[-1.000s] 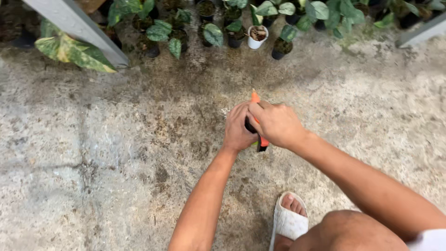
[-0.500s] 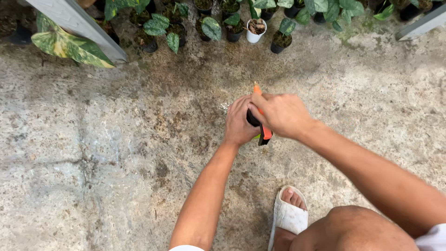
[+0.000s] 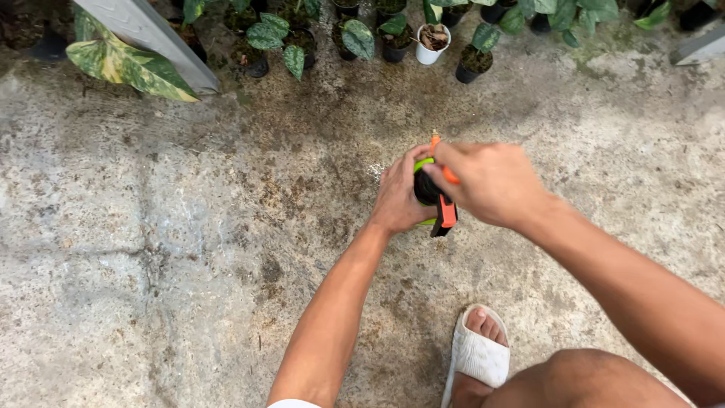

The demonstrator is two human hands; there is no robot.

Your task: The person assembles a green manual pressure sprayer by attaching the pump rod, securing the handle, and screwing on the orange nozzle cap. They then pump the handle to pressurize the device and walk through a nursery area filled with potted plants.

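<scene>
A foot in a white sandal (image 3: 477,353) stands on the concrete floor (image 3: 151,249). Mid-floor, the left hand (image 3: 398,198) wraps the spray bottle (image 3: 427,189); the right hand (image 3: 491,181) now sits higher, gripping its orange top (image 3: 447,211). Potted plants (image 3: 362,34) line the far edge.

Spray bottle (image 3: 434,193) slightly lower, nearer

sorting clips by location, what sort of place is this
Probably an outdoor garden or plant nursery yard: a stained concrete floor, a row of small potted plants along its edge, and a spray bottle in both hands.
</scene>
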